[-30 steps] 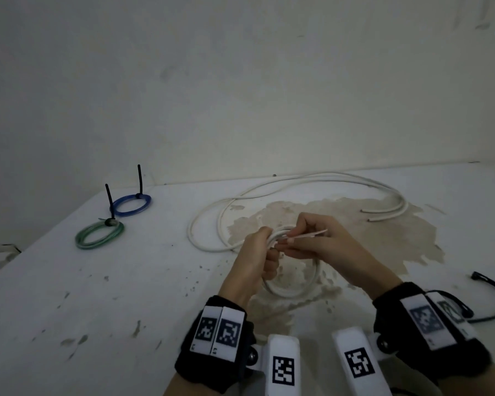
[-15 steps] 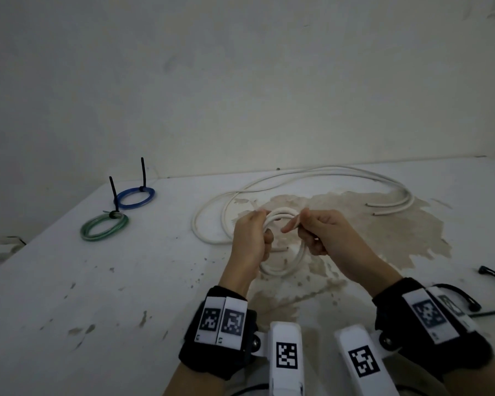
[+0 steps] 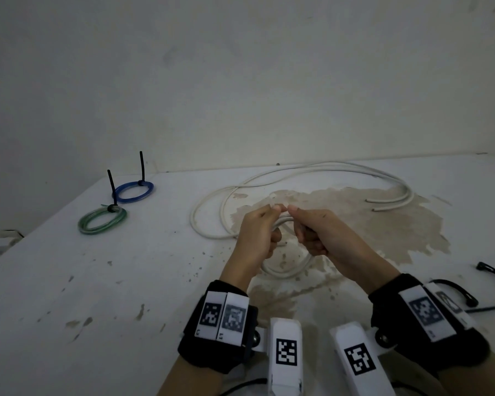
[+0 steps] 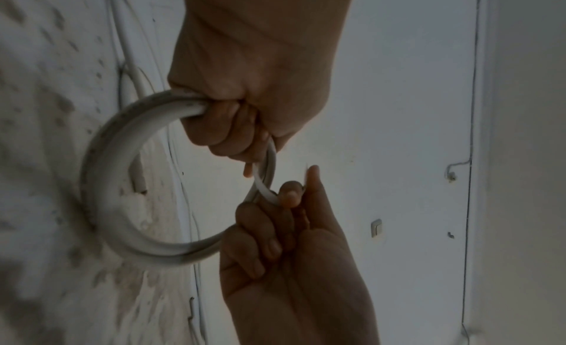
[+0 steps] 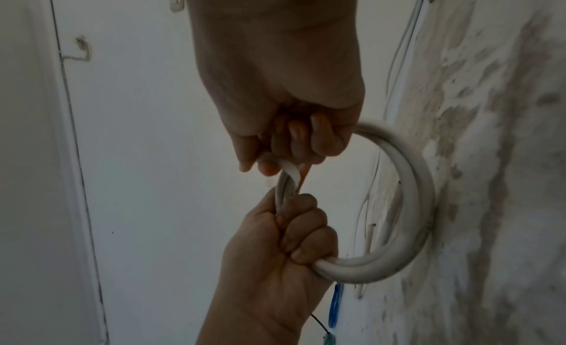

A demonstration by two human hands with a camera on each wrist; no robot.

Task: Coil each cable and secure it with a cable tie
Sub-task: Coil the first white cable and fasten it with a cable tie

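White cable coil (image 3: pixel 287 271) held upright just above the stained table (image 3: pixel 69 281). Left hand (image 3: pixel 257 235) fists the turns; right hand (image 3: pixel 315 232) pinches the white tie (image 4: pixel 263 185). Keep the turns bunched while drawing the tie snug

head: above and behind, facing forward and down over table (image 3: pixel 69 295) toward wall | left wrist: close, along the hand | right wrist: close, along the hand | shared: both hands on white cable coil (image 3: pixel 286 271)
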